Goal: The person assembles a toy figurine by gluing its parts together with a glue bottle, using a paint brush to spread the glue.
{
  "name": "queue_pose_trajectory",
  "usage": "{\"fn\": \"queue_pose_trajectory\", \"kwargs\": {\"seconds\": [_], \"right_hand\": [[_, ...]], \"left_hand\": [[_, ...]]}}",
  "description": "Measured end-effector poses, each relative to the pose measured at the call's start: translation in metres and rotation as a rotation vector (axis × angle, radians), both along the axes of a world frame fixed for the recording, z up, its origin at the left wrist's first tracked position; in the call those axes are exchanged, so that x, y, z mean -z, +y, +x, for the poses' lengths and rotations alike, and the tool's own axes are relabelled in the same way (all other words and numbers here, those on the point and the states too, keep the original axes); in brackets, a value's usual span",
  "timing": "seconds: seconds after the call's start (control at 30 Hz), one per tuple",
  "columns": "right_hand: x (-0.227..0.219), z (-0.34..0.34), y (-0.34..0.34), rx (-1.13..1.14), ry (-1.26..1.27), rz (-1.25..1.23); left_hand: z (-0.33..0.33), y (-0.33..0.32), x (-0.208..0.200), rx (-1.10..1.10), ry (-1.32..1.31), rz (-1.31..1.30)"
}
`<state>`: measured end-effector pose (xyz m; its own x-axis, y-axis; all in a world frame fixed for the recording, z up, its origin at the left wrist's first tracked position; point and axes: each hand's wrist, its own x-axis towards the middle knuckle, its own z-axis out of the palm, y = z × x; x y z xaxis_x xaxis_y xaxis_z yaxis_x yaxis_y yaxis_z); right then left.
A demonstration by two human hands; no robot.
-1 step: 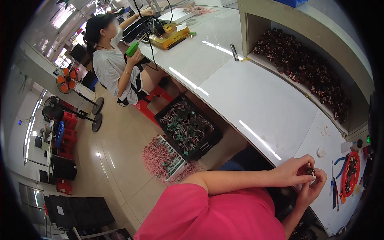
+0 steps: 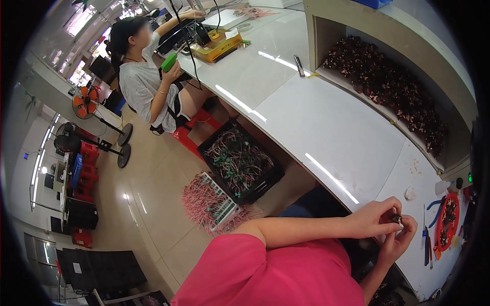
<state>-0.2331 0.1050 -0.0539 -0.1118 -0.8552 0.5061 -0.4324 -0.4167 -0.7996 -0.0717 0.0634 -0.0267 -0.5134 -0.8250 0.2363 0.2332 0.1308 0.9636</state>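
Observation:
Over the front edge of the white table (image 2: 316, 122), my two hands meet at the right. My left hand (image 2: 371, 219) pinches a small dark part with a whitish end (image 2: 397, 219) between thumb and fingers. Closed on the same part from the other side is my right hand (image 2: 398, 243); its fingertips touch the pale end. The part is too small and too covered by fingers to tell its kind. Just right of my hands lie a blue-handled pair of pliers (image 2: 434, 213) and a thin screwdriver (image 2: 423, 232). Beyond them is a red tray (image 2: 442, 247) holding small dark pieces.
A shelf bay (image 2: 352, 29) at the back right holds a heap of small dark parts (image 2: 388, 89). Left of the table, a black crate (image 2: 263, 187) of wired parts and a bundle of pink wires (image 2: 196, 204) stand low. A co-worker (image 2: 148, 76) sits farther off, holding a green tool (image 2: 169, 62).

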Motion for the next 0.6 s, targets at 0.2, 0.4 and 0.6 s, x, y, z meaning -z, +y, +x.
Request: {"fn": "queue_pose_trajectory", "kwargs": {"seconds": [0.2,0.4,0.6], "right_hand": [[-0.0017,0.0009,0.0000,0.000,-0.003,-0.003],[0.0032,-0.0013,-0.0036,-0.014,-0.007,-0.009],[-0.0010,-0.0072,-0.0045,0.023,0.013,-0.028]], "left_hand": [[0.0017,0.0000,-0.0041,0.005,0.026,0.008],[0.0020,-0.0019,-0.0022,-0.027,-0.001,-0.023],[-0.0040,-0.0060,-0.0084,0.033,-0.019,0.014]]}}
